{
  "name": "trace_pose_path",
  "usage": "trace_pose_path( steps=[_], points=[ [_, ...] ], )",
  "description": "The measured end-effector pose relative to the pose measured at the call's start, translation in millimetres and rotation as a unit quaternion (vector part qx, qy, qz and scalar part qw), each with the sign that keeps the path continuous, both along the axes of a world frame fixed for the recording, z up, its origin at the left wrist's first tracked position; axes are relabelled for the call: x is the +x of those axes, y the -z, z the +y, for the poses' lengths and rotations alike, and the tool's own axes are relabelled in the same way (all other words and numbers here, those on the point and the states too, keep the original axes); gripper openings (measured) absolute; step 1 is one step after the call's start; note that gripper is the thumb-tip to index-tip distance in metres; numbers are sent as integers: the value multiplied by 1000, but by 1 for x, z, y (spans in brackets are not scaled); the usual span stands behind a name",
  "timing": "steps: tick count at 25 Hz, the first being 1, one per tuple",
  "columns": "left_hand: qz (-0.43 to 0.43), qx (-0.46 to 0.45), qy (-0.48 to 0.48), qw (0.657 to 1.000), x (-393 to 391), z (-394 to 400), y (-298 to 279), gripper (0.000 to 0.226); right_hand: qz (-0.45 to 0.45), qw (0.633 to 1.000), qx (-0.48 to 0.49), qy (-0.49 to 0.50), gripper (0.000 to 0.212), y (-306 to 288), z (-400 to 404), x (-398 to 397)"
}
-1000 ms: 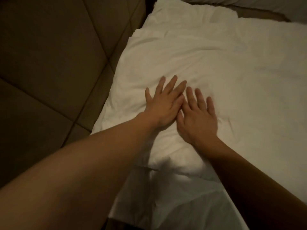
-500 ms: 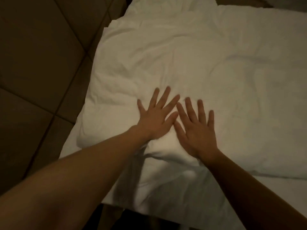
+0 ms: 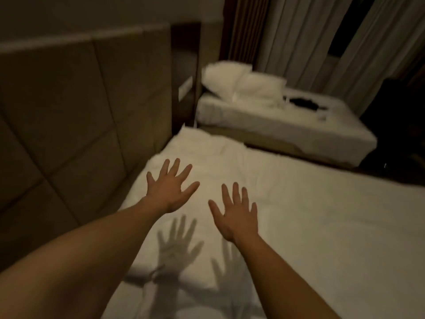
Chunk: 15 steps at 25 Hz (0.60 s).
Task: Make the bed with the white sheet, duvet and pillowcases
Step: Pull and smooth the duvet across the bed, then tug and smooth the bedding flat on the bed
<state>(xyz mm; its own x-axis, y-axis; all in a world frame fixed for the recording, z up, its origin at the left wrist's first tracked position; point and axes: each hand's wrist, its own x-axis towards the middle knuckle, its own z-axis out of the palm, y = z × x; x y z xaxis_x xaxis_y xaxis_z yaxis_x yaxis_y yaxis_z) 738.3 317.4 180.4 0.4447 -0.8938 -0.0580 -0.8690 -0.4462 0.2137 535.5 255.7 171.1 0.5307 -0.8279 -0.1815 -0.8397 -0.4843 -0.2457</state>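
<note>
Both hands' fingers [image 3: 234, 194] spread wide above duvet [image 3: 322, 226].

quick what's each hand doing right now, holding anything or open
Left hand: open, fingers spread, holding nothing, raised above the white duvet.
Right hand: open, fingers spread, holding nothing, also above the duvet.

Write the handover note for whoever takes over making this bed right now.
Left hand: open, fingers spread, holding nothing.
Right hand: open, fingers spread, holding nothing. Their separate shadows suggest both are above the bedding.
White duvet lies spread over the near bed, reaching the padded headboard.
Two white pillows lie on the second bed, beside a dark item.
Done: duvet laid, mostly flat.
Left: smooth the wrinkles near the head end, then fetch and place the pillows. Sheet underneath is hidden.
</note>
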Motion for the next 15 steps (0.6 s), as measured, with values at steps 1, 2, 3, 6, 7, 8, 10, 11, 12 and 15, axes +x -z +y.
trace_pose_path(
  steps=[1, 2, 3, 6, 7, 8, 10, 11, 12, 15],
  points=[
    [-2, -30, -15, 999, -4, -1, -41, 74, -11, 1000, -19, -8, 74, -38, 4, -1],
    [-5, -54, -25, 998, -8, 0, -78, 74, -21, 999, -37, -16, 74, -71, 8, -1],
    [-7, -80, -34, 996, -14, 5, -116, 75, -28, 998, -56, -24, 74, -105, 13, -3],
    [7, -140, -59, 988, -27, 16, -195, 77, -16, 995, -92, -39, 75, -170, 23, -10],
    [11, -151, -65, 986, -29, 19, -209, 78, -10, 995, -94, -39, 74, -183, 23, -12],
    [10, -161, -71, 984, -30, 20, -222, 77, -6, 995, -95, -36, 74, -197, 23, -13],
    [12, -172, -87, 981, -26, 22, -234, 76, 2, 994, -98, -38, 74, -214, 19, -12],
    [14, -176, -93, 980, -22, 20, -238, 76, 4, 994, -101, -39, 74, -221, 16, -10],
    [18, -178, -97, 979, -15, 17, -240, 76, 5, 994, -104, -38, 74, -227, 13, -7],
    [6, -176, -90, 980, 7, -3, -245, 77, 1, 995, -100, -23, 74, -235, 0, 7]
  ],
)
